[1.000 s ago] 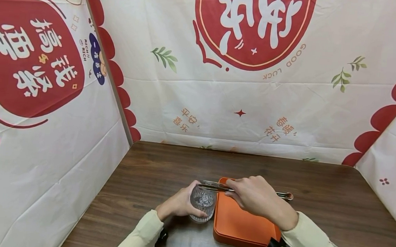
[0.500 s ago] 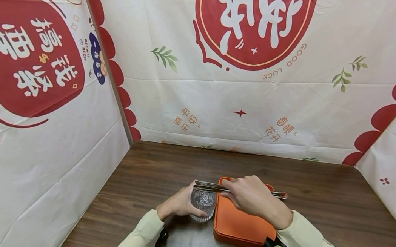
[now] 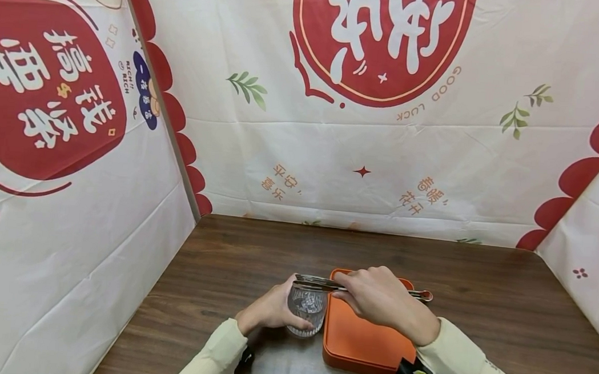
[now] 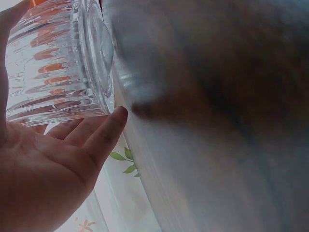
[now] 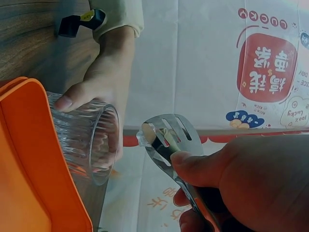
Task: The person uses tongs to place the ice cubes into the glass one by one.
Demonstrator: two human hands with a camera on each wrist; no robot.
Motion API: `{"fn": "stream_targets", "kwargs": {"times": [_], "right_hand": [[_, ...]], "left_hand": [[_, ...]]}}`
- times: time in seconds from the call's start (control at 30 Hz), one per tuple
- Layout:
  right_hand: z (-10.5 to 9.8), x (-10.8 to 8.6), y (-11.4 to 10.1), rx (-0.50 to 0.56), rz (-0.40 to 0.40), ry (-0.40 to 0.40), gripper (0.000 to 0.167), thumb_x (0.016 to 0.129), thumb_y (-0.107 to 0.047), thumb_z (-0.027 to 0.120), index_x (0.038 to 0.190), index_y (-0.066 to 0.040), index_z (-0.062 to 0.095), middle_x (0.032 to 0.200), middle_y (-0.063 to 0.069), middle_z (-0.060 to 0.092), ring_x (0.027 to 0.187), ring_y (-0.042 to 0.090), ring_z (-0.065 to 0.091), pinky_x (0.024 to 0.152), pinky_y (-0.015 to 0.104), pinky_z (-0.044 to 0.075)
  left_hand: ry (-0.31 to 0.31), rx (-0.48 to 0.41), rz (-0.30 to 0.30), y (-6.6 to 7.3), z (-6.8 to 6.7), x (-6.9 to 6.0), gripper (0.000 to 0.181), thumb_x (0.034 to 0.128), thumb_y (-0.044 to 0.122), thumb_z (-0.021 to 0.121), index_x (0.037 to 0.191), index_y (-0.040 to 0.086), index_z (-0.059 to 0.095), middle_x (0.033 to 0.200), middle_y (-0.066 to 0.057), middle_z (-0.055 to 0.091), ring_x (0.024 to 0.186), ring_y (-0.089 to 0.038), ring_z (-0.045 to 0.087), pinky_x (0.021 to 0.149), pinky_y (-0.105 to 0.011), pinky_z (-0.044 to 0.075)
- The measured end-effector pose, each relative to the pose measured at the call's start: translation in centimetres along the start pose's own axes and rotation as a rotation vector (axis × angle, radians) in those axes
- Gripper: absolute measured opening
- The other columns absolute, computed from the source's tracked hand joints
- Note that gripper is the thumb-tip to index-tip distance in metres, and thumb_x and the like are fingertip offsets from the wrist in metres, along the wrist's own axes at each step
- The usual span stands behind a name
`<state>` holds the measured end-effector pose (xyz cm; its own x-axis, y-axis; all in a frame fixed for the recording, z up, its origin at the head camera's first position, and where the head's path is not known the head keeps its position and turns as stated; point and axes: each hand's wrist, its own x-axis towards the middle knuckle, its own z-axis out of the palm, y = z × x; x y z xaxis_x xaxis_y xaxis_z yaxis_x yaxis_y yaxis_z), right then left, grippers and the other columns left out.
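Head view: grips a clear ribbed glass [image 3: 306,305] from the left with the left hand [image 3: 273,308], with the thumb wrapped across the near wall. Holds metal tongs [image 3: 314,286] in the right hand [image 3: 385,298], over an orange box [image 3: 365,335], with tips pointing left above the mouth of the glass. Has the glass just beside the box's left edge, near the middle of the brown table's [image 3: 254,247] front part, with printed cloth [image 3: 328,143] behind.

Right wrist view: adds the slotted heads of the tongs, just beyond the glass rim and apart from it, and a small clear lump [image 5: 143,139] at their edge, hard to pick out from above. Shows also the right thumb pressed against the metal.

Left wrist view: gives the thick base of the glass from low down, with a fingertip right by its edge and orange tints through the ribbed wall.

Hides the middle of the tongs behind the right hand in the head view, leaving only tips and rounded end in sight. Cuts off the left thumb and the top of the glass in the left wrist view, and blurs the tabletop. Cannot tell contact between base and wood, nor pattern from contents inside the glass.
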<state>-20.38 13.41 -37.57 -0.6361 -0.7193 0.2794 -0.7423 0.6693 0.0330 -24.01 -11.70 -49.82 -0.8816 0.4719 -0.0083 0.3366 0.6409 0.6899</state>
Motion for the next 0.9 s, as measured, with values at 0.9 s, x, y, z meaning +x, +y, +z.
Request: {"fn": "stream_targets", "kwargs": {"times": [0.9], "right_hand": [[0.73, -0.64, 0.19, 0.008, 0.010, -0.049, 0.026, 0.092, -0.032, 0.069, 0.079, -0.020, 0.051, 0.054, -0.015, 0.036, 0.044, 0.003, 0.032, 0.043, 0.024, 0.026]], "left_hand": [[-0.002, -0.092, 0.083, -0.10, -0.02, -0.03, 0.081, 0.0664, 0.040, 0.092, 0.130, 0.025, 0.045, 0.110, 0.001, 0.067, 0.091, -0.007, 0.061, 0.082, -0.027, 0.049]]}}
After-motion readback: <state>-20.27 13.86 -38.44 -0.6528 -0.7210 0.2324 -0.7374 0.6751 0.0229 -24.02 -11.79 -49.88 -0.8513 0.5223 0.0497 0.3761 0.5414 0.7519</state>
